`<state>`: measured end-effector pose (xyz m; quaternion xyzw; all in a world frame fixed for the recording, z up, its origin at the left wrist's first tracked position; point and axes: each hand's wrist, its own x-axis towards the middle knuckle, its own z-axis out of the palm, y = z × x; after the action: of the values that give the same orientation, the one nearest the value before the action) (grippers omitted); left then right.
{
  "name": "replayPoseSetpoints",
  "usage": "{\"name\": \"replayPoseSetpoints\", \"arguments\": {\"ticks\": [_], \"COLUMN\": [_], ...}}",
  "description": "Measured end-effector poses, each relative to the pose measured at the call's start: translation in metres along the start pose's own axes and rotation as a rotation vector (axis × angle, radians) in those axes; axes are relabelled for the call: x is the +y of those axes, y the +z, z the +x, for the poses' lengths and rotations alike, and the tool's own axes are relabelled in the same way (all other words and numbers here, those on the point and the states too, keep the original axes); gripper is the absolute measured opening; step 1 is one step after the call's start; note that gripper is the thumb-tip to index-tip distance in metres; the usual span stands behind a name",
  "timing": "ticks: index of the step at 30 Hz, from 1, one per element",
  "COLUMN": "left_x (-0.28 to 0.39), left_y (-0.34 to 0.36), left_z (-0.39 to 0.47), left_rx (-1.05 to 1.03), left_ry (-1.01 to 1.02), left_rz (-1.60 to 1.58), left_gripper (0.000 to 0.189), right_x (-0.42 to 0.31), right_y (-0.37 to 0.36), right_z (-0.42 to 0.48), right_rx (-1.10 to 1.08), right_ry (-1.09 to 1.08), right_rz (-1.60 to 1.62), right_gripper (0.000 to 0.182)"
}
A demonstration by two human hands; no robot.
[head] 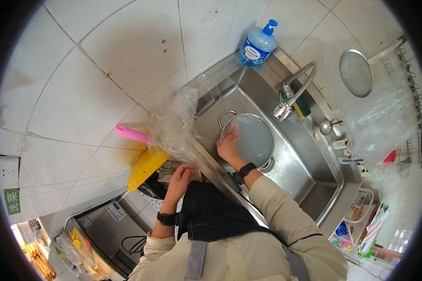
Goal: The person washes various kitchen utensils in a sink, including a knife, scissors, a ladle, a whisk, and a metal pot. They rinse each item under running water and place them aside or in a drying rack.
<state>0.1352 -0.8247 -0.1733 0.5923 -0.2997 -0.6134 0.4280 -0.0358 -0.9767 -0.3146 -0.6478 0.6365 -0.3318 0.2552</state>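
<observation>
A round metal pot (256,140) with two loop handles stands in the stainless steel sink (295,165), full of cloudy water. My right hand (229,142) is at its left rim, the fingers partly dipped in the water; whether they hold anything under the surface I cannot tell. My left hand (180,179) hangs outside the sink's front edge with bent fingers and nothing seen in it, near a dark bin bag (153,186) and a yellow plastic dustpan-like piece (147,168). Above the pot's right side is the spray head of a flexible faucet (283,110).
A blue pump bottle of detergent (256,47) stands at the sink's back corner. Clear plastic bags (174,119) lie over the left rim, beside a pink handle (132,134). A sponge (301,107) sits behind the faucet. A mesh strainer (356,73) hangs at the right.
</observation>
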Motion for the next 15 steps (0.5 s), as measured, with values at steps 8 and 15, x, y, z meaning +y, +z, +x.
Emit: {"name": "replayPoseSetpoints", "arguments": {"ticks": [8, 15], "left_x": [-0.006, 0.017], "left_y": [-0.004, 0.018], "left_z": [0.008, 0.018], "left_rx": [0.024, 0.003], "left_ry": [0.005, 0.092], "left_rz": [0.053, 0.141], "left_gripper": [0.019, 0.02], "right_x": [-0.038, 0.015], "right_y": [-0.122, -0.233], "right_z": [-0.044, -0.035], "right_rx": [-0.916, -0.813], "right_ry": [-0.409, -0.45], "right_rz": [-0.55, -0.941], "right_gripper": [0.022, 0.044]}}
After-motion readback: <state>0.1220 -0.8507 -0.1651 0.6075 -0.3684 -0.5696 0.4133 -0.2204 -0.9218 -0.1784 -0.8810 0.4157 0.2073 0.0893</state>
